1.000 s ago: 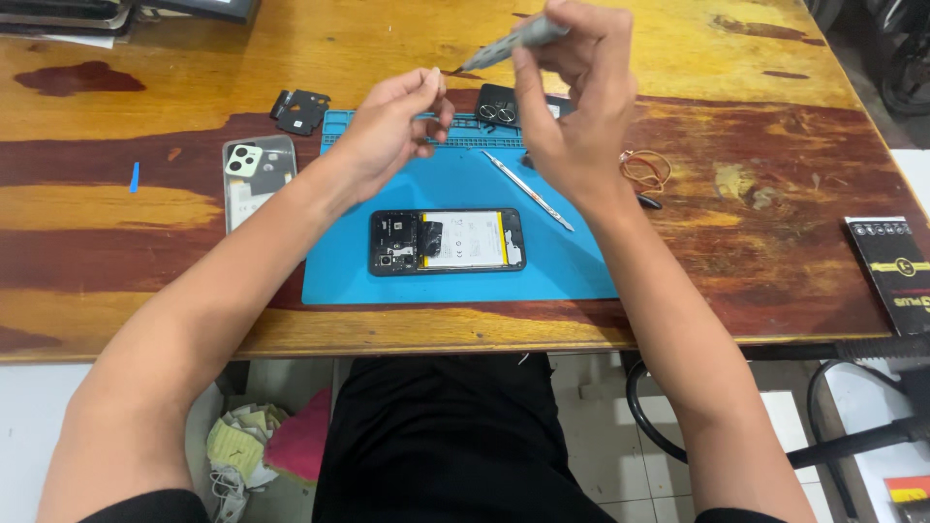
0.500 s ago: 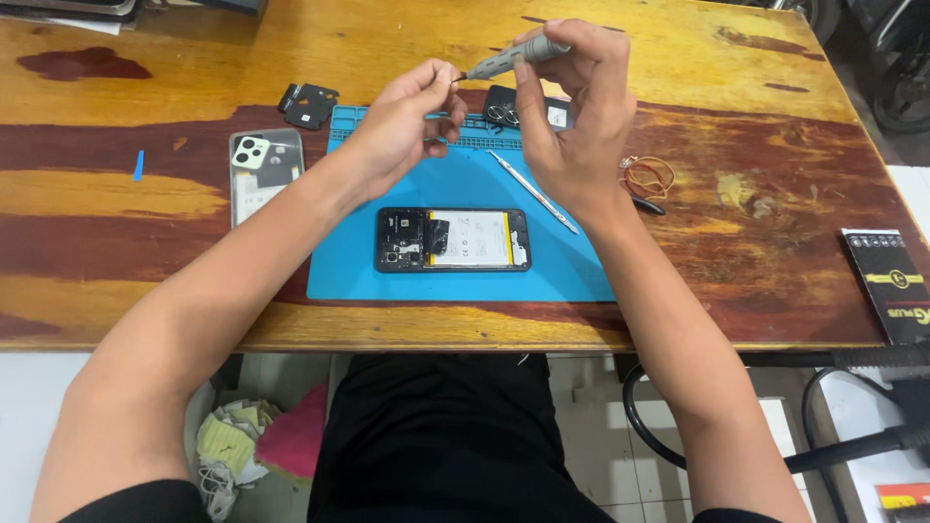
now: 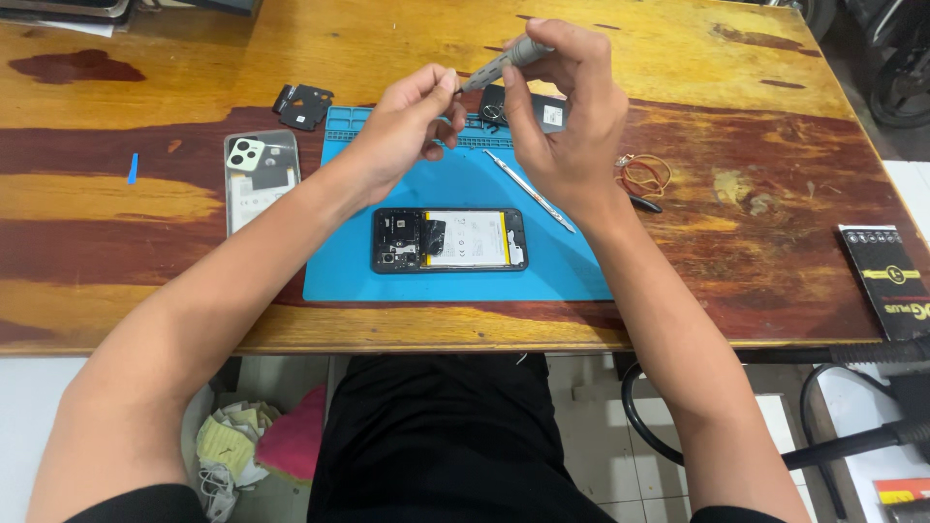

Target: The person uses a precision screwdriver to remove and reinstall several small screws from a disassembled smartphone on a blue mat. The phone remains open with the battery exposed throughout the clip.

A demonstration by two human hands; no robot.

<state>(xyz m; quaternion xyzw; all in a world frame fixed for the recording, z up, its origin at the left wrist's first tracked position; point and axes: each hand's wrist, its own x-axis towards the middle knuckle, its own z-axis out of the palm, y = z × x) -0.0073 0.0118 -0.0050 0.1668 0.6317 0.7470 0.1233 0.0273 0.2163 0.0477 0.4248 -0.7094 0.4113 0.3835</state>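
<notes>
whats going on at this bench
A person holds a slim grey screwdriver in the right hand, while the left hand pinches its tip. Both are raised above a blue work mat where an opened phone lies with its insides showing. Its back cover sits to the left on the wooden table.

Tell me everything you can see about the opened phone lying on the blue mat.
The opened phone is a dark slab lying flat, its long side running left to right, on the blue mat. Its back cover is off: a white battery with a yellow edge strip fills the middle and right, and dark boards and shields sit at the left end. Nothing touches it except the mat; both hands are raised above the mat's far edge, away from it.
</notes>
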